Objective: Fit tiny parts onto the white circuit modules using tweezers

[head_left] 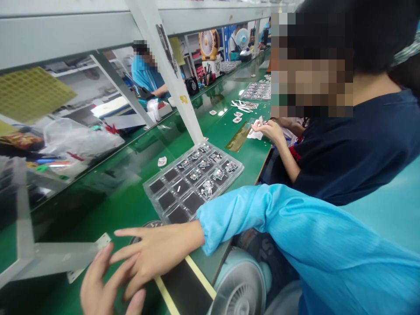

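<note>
My right hand [160,251], in a bright blue sleeve, reaches leftward over the bench with its fingers stretched and apart. Close against its fingertips is my left hand [101,284], coming up from the bottom edge with fingers spread; it is a little blurred. I see nothing held in either hand. Just beyond my right wrist lies a clear plastic tray [154,186] with dark square compartments. Several small circuit boards [207,188] sit in its far and right compartments, and a small white strip [179,189] lies in another. A round dark object [152,224] is partly hidden behind my right hand.
A black mat [187,288] with yellow edges lies below my hands, beside a light blue fan [244,284]. A white metal bracket [62,260] stands at left. A co-worker [344,144] in dark clothing sits at right. A slanted white post [170,74] rises behind the tray.
</note>
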A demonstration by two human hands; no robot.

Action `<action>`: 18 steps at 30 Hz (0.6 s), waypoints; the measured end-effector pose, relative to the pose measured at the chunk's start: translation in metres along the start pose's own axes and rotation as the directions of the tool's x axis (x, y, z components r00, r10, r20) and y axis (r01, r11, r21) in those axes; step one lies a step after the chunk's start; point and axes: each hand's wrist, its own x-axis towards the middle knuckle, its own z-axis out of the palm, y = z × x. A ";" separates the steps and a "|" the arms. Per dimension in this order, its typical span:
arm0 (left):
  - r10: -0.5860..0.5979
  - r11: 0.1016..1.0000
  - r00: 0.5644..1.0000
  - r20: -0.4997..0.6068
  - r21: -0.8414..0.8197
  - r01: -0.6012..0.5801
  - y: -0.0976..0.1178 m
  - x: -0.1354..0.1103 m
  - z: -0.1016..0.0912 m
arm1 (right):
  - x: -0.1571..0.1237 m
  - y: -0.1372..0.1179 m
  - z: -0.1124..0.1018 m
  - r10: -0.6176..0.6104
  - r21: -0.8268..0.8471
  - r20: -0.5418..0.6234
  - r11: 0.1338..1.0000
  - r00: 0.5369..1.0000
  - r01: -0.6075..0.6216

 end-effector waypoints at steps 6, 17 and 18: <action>-0.009 1.000 1.000 0.003 -0.029 0.009 0.000 0.000 -0.003 | 0.001 -0.009 0.003 -0.033 -0.028 0.027 0.999 0.999 0.033; 0.103 0.995 0.994 0.045 0.008 -0.104 0.009 0.008 -0.008 | 0.000 -0.006 0.000 -0.079 -0.094 -0.039 0.993 0.996 0.075; 0.093 0.996 0.996 0.015 -0.005 -0.093 0.011 0.009 -0.007 | 0.000 -0.005 0.002 -0.081 -0.073 -0.047 0.994 0.996 0.078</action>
